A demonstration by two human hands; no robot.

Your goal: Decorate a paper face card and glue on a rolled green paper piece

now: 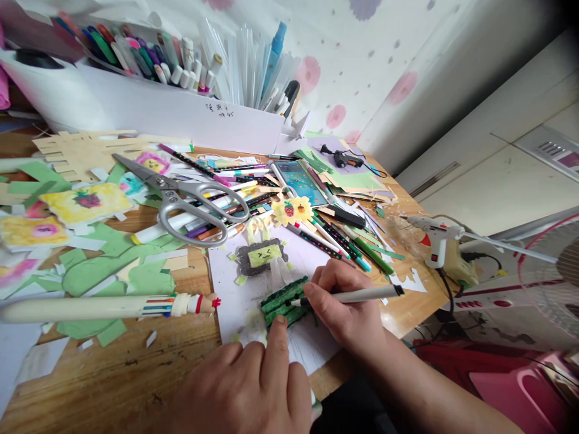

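My right hand is closed round a white marker with a black end, its dark tip touching a small piece of paper coloured in green stripes. The index fingertip of my left hand presses the near edge of that piece. The other left fingers are curled, and a white and green end, apparently of another marker, shows beside them. Under the green piece lies a white sheet. A dark-bordered paper cutout and a yellow strawberry cutout lie just beyond.
Grey scissors rest on scattered pens and paper scraps. At the left lies a thick multicolour pen. A phone is among the markers. A pen-filled white box stands behind. At the right edge is a white glue gun.
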